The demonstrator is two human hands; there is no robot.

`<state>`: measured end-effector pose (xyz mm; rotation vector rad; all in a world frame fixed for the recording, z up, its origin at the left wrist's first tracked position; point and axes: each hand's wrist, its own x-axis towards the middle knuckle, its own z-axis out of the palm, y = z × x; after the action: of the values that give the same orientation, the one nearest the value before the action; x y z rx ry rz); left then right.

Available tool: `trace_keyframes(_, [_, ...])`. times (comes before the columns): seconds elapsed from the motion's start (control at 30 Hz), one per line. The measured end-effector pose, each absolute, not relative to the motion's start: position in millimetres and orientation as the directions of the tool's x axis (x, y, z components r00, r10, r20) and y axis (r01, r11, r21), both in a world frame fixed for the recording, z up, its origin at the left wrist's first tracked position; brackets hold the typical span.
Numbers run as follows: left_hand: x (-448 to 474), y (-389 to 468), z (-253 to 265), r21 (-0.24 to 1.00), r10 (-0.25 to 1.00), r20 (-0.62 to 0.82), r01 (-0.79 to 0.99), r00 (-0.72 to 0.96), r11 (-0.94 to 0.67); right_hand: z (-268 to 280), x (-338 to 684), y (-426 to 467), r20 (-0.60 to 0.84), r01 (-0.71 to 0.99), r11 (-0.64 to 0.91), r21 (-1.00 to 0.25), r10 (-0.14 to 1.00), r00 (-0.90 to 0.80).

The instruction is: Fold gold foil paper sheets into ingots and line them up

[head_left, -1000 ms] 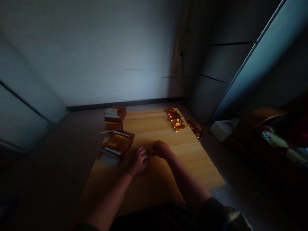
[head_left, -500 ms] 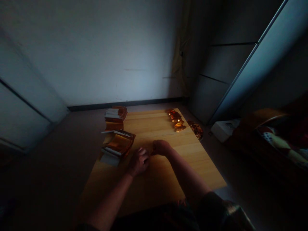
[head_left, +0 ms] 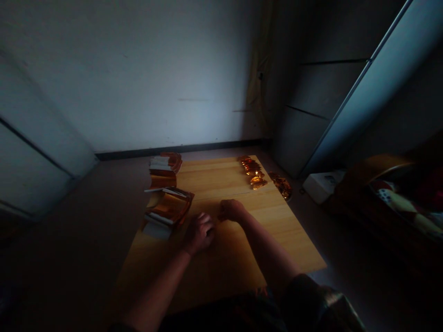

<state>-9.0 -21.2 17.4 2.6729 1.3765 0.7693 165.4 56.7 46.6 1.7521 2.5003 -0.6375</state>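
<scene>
My left hand (head_left: 200, 234) rests low over the wooden table (head_left: 221, 175), its fingers curled inward. Just to its right and slightly farther off, my right hand (head_left: 232, 210) has its fingers pinched together near the table top. What the fingers of either hand hold, if anything, is too dark to make out. Left of my left hand lies a spread stack of orange-gold foil paper sheets (head_left: 176, 206) with pale backs. Beyond it sits another curved stack of foil paper (head_left: 166, 177). Folded shiny gold foil pieces (head_left: 254, 173) stand in a row at the far right corner.
More gold foil pieces (head_left: 282, 186) are heaped beyond the table's right edge, lower down. A white box (head_left: 321, 186) is on the floor beside a dark wooden piece of furniture (head_left: 384, 167) bearing cloth. A pale wall (head_left: 173, 83) rises behind the table; tall cabinet panels (head_left: 321, 87) flank the right.
Both hands keep nearly the same place; the right hand's fingers have shifted very slightly. The stacks and the row of folded foil look unchanged.
</scene>
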Motion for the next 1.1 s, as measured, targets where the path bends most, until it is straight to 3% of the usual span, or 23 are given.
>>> trace_keyframes(0.23, [14,-9,31,0.205,0.848,0.32,0.843,0.422,-0.497,50,167,56,-0.251,0.9,0.248,-0.36,0.903,-0.349])
trace_keyframes(0.5, [25,-5,18,0.208,0.886,0.31,0.885,0.344,-0.417,45,165,58,-0.22,0.911,0.284,-0.299,0.908,-0.355])
trace_keyframes(0.7, [22,-11,18,0.169,0.883,0.339,0.902,0.326,-0.397,51,164,55,-0.231,0.912,0.205,-0.355,0.926,-0.298])
trace_keyframes(0.9, [23,-8,16,0.213,0.882,0.355,0.891,0.311,-0.401,49,187,51,-0.164,0.931,0.105,-0.349,0.972,-0.171])
trace_keyframes(1.1, [22,-4,14,0.336,0.876,0.385,0.84,0.29,-0.426,41,209,35,-0.011,0.885,0.272,-0.379,0.954,-0.298])
